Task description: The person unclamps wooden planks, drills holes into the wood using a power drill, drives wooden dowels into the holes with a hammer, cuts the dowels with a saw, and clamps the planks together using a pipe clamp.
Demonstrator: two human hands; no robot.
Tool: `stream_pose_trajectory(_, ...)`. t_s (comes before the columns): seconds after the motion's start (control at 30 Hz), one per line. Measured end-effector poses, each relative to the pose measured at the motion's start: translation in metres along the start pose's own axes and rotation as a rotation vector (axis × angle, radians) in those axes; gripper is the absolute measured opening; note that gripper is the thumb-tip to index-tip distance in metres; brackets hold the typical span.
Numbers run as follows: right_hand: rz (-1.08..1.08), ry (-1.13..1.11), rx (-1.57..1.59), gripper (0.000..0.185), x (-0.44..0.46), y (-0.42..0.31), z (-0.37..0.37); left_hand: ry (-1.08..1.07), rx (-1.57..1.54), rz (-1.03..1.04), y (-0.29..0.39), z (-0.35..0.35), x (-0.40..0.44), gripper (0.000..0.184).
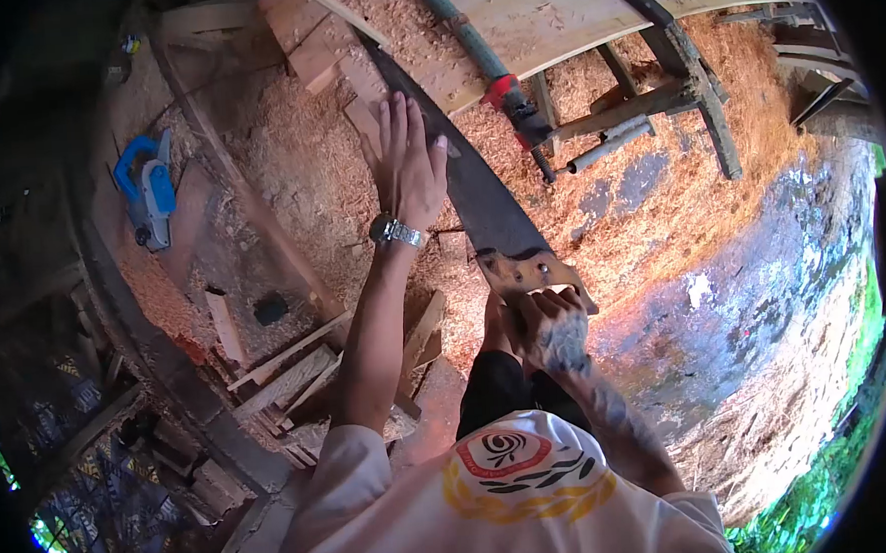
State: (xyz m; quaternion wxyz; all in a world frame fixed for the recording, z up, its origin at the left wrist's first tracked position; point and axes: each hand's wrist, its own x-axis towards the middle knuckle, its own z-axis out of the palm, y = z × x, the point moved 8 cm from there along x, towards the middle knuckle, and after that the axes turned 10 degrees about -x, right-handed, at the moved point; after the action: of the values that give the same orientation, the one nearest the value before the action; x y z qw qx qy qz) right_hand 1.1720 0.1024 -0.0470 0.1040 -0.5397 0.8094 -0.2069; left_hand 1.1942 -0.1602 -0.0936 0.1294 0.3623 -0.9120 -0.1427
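Observation:
My right hand point(551, 331) is wrapped round the wooden handle point(535, 272) of a handsaw. The saw's long dark blade point(489, 199) slants up and to the left, its narrow end beside a piece of wood point(365, 80). My left hand point(412, 168) lies with outstretched fingers on that wood, close to the blade's left edge. A metal watch point(397, 231) is on the left wrist. Whether the teeth are in a cut is hard to make out.
A blue power planer point(148, 192) lies at the left. Beyond the saw are a red-and-black power tool point(517, 107) and a wide pale board point(560, 20) on a wooden frame point(694, 88). Wood offcuts point(288, 380) are piled lower left. Shavings point(296, 149) cover much of the ground.

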Motion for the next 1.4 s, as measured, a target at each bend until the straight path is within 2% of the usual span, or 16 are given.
stream_pose_trajectory(0.23,-0.070,0.163,-0.050,0.021,0.111,-0.010,0.019,0.155,0.000,-0.005,-0.085,0.003,0.095,0.059)
stream_pose_trajectory(0.33,0.021,-0.040,-0.036,0.019,0.074,-0.003,0.012,0.111,-0.008,-0.042,-0.040,0.005,0.054,0.059)
stream_pose_trajectory(0.47,0.026,-0.028,0.009,0.016,0.053,-0.004,-0.009,-0.017,0.047,-0.091,-0.023,0.006,0.034,0.061)
stream_pose_trajectory(0.57,-0.041,0.041,-0.059,0.015,0.130,-0.010,0.025,0.090,0.008,-0.082,-0.081,-0.003,0.102,0.058)
stream_pose_trajectory(0.6,-0.111,0.194,-0.073,0.016,0.143,-0.011,0.040,0.078,0.082,-0.101,-0.097,-0.006,0.122,0.058)
stream_pose_trajectory(0.67,-0.004,0.121,0.004,0.017,0.157,-0.014,0.040,0.082,0.074,-0.082,-0.108,-0.006,0.132,0.057)
stream_pose_trajectory(0.83,0.196,-0.192,0.074,0.020,0.063,0.012,0.005,-0.010,0.074,-0.125,-0.023,0.012,0.036,0.057)
stream_pose_trajectory(0.97,0.068,-0.011,-0.047,0.012,0.131,0.000,0.029,0.083,0.154,-0.145,-0.066,-0.003,0.098,0.056)
stream_pose_trajectory(1.03,-0.015,0.111,-0.082,0.013,0.149,-0.002,0.054,0.059,0.201,-0.005,-0.107,-0.011,0.138,0.057)
stream_pose_trajectory(1.07,-0.043,0.173,-0.118,0.014,0.152,-0.007,0.047,-0.077,0.334,-0.043,-0.126,-0.019,0.142,0.059)
stream_pose_trajectory(1.13,-0.025,0.158,-0.140,0.016,0.138,0.000,0.038,0.061,0.062,0.022,-0.116,-0.062,0.145,0.066)
stream_pose_trajectory(1.2,0.069,0.032,-0.077,0.016,0.088,0.018,0.019,0.392,-0.829,0.144,-0.075,-0.130,0.136,0.075)
stream_pose_trajectory(1.23,0.093,0.002,-0.051,0.017,0.077,0.020,0.015,0.444,-1.311,0.167,-0.049,-0.146,0.138,0.081)
stream_pose_trajectory(1.33,0.148,-0.036,-0.008,0.019,0.063,0.014,0.013,0.285,-1.510,0.406,-0.011,-0.166,0.153,0.085)
stream_pose_trajectory(1.37,0.104,0.016,-0.050,0.018,0.101,0.004,0.011,0.136,-1.612,0.428,-0.008,-0.162,0.166,0.083)
stream_pose_trajectory(1.4,0.077,-0.109,-0.078,0.015,0.127,0.003,0.042,-0.018,-1.703,0.441,-0.012,-0.158,0.181,0.081)
